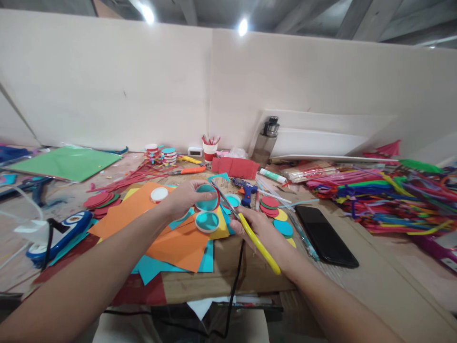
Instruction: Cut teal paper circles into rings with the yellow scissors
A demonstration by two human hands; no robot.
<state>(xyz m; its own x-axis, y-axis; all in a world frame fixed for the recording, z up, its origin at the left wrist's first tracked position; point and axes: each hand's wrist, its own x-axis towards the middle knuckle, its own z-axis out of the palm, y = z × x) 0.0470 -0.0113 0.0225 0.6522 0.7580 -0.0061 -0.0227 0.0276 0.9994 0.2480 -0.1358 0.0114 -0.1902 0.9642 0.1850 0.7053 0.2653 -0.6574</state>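
Note:
My left hand (191, 197) is closed on a shallow round paper piece (206, 204) with a teal face and a red edge, pinched with the thumb over its face. My right hand (254, 224) grips yellow-handled scissors (255, 238), seen nearly edge-on. Their metal blades reach up beside the right edge of the round piece; whether they touch it I cannot tell. Just below lies a similar white-rimmed teal round piece (207, 222). Another teal round piece (233, 201) sits behind the blades. Orange sheets (178, 245) lie under my left hand.
A blue glue gun (249, 190) lies beyond my right hand, near stacked red discs (269, 206). Right of them is a black phone (325, 236). Colourful pipe cleaners (374, 197) are heaped at right. A bottle (264, 142) stands at the back. A black cable (235, 281) hangs over the front edge.

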